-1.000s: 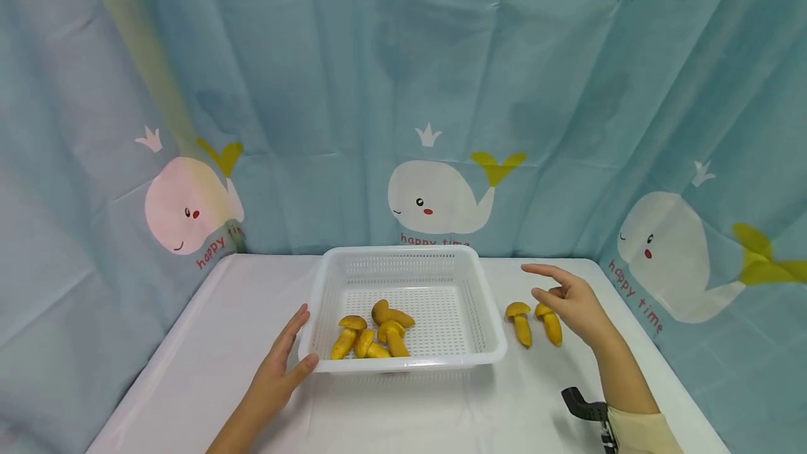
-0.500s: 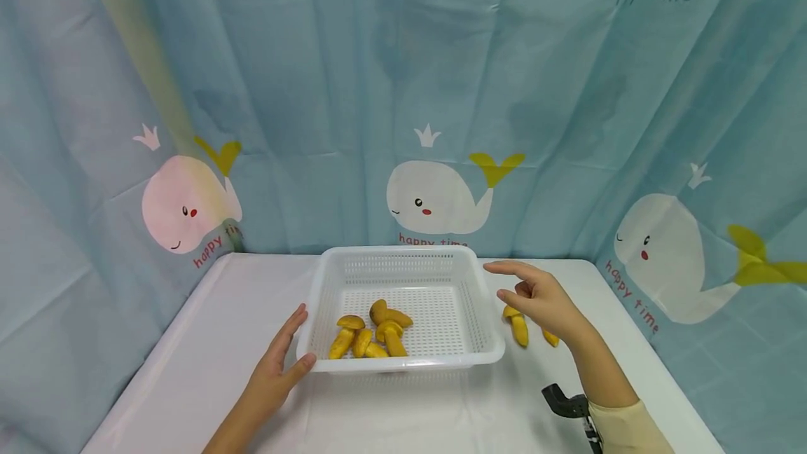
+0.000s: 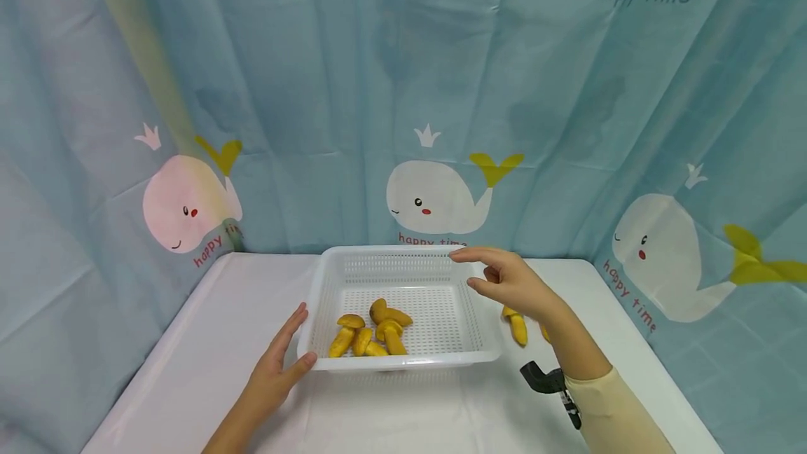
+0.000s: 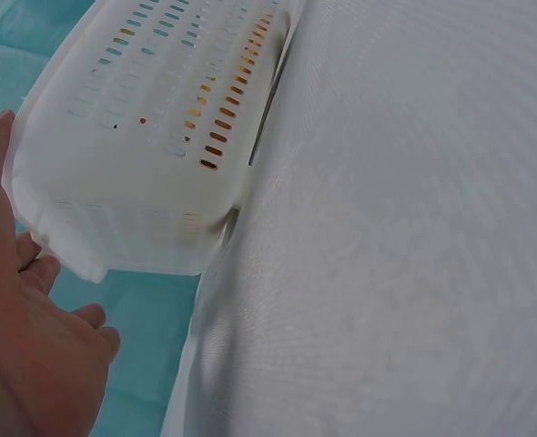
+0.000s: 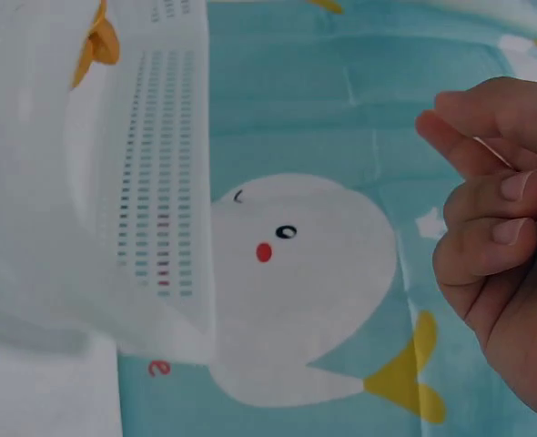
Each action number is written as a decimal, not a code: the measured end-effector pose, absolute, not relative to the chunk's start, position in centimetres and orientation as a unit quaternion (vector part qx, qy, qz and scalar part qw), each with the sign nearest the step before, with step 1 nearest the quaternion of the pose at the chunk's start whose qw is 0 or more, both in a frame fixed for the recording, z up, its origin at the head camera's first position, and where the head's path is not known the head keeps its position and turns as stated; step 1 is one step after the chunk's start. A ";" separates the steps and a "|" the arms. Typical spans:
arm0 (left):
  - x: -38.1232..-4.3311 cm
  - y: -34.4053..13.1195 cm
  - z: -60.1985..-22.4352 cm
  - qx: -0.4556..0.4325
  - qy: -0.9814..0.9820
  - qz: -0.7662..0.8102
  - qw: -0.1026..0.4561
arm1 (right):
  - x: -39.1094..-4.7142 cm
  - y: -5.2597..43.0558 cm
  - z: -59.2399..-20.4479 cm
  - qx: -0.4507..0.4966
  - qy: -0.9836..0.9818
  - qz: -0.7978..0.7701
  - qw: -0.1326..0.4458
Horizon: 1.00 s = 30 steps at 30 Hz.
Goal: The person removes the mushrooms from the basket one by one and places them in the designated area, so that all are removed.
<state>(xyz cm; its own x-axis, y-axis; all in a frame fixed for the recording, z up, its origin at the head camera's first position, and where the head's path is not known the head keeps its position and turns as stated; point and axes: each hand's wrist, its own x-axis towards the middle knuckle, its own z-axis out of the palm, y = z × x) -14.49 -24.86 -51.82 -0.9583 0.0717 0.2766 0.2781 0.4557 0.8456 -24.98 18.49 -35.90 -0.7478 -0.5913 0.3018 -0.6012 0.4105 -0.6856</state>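
A white plastic basket [image 3: 441,359] stands on the table with several yellow mushrooms [image 3: 392,336] in its front left part. My left hand [image 3: 272,370] rests against the basket's left side, thumb at the front corner and fingers stretched along the rim. Over the basket's right rim hovers my right hand [image 3: 507,284], holding nothing. Its index finger and thumb point left, spread apart, while the other fingers [image 5: 487,241] are loosely curled in the right wrist view. Behind that hand, two more mushrooms lie on the table; the nearer mushroom [image 3: 518,328] is partly covered, the other mostly hidden.
A white cloth covers the table [image 3: 391,412]. Blue curtains [image 3: 315,90] printed with whales surround its back and sides. A black wrist mount [image 3: 543,378] sticks out from the right sleeve [image 3: 608,408].
My right hand has moved left, from above the two loose mushrooms to over the basket's right rim, with its fingers still apart. The left hand and the mushrooms stay in place.
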 end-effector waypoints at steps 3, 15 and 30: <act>-14.6 -24.7 -52.0 -0.106 -0.848 -0.510 0.100 | -25.3 17.7 -35.4 0.374 -0.843 0.386 0.011; -14.8 -24.9 -52.1 -0.103 -0.854 -0.499 0.107 | -27.0 12.8 -33.2 0.469 -0.787 0.400 0.013; -14.7 -25.0 -52.0 -0.116 -0.850 -0.500 0.123 | -30.1 6.4 -33.3 0.482 -0.796 0.348 -0.111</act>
<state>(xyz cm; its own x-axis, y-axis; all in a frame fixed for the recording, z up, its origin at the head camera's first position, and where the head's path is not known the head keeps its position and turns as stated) -14.67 -25.00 -52.02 -0.9430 0.0734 0.3246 0.3194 0.4737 0.8207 -30.13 6.42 -33.33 -0.5106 -0.8451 0.1585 -0.6901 0.2929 -0.6618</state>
